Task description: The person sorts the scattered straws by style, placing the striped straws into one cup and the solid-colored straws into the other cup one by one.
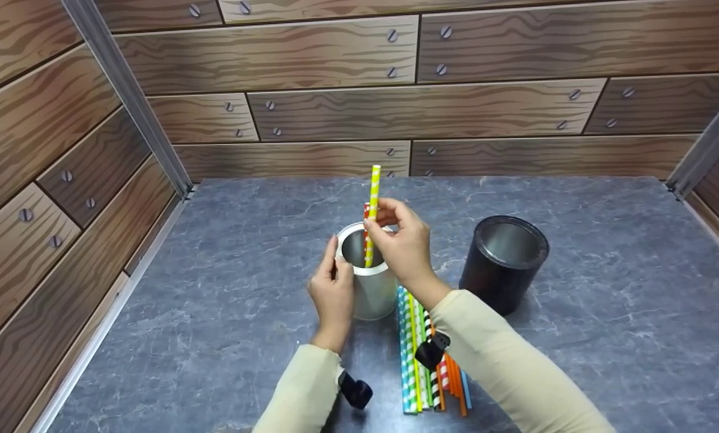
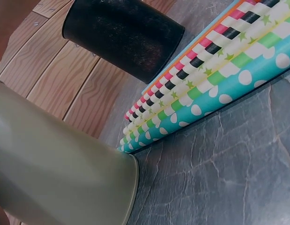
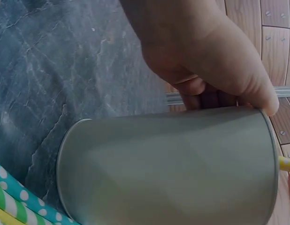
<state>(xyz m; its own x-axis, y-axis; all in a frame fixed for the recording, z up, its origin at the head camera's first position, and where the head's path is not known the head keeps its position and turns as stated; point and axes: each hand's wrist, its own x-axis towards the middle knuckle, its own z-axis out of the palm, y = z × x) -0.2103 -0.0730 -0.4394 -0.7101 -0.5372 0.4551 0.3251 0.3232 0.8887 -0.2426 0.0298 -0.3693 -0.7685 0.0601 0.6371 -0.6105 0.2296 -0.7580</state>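
In the head view my right hand (image 1: 403,243) pinches a yellow paper straw (image 1: 374,186) with white marks between thumb and fingers. The straw stands upright, its lower end inside the silver-white can (image 1: 374,294). A red paper straw (image 1: 366,210) with white dots stands right beside it, partly behind it. My left hand (image 1: 332,297) holds the can at its left side, thumb at the rim. From the right wrist view, the left hand (image 3: 215,56) has its thumb over the rim and its fingers against the can wall (image 3: 168,164); the yellow straw (image 3: 286,164) shows past the rim.
A bundle of patterned and plain paper straws (image 1: 416,361) lies on the grey marbled table (image 1: 245,288), under my right forearm and close to the can's base. A black can (image 1: 504,264) stands open-topped to the right. Wood-plank-patterned walls (image 1: 329,54) enclose the table at the back and sides.
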